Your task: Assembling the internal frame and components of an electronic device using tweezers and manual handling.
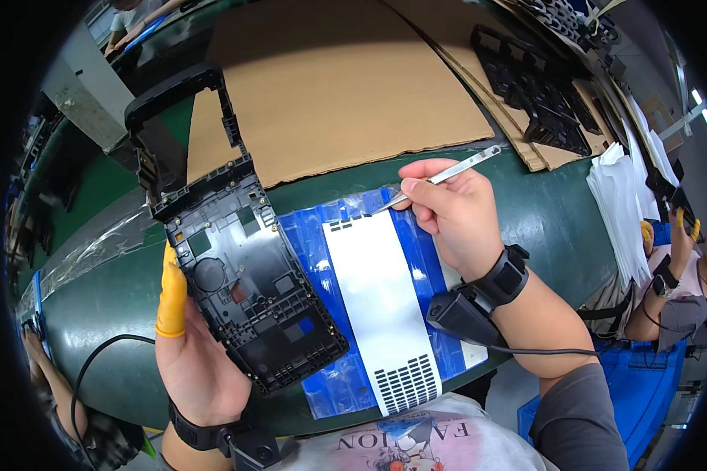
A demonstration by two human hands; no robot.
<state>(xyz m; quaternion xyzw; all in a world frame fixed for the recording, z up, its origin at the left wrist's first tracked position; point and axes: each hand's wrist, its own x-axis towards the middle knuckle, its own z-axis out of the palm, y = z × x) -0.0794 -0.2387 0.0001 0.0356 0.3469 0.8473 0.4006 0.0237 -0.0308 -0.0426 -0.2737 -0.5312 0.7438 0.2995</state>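
Note:
My left hand (200, 361), with a yellow finger cot on one finger, grips a black plastic device housing (247, 275). The housing is tilted, its ribbed inner side facing up, with an open frame at its far end. Between the fingers of my right hand (456, 208) is a pair of metal tweezers (463, 165). Their tips touch or hover at the far end of a white backing sheet (377, 290). Small black rectangular stickers (408, 385) sit in rows at the sheet's near end, and a few are at its far end. The sheet lies on a blue taped board (330, 385).
A large cardboard sheet (330, 94) covers the far part of the green table (550, 204). More black plastic frames (526, 86) lie on cardboard at the far right, beside a stack of white sheets (617, 212). A blue crate (636, 392) stands at right. Other people work nearby.

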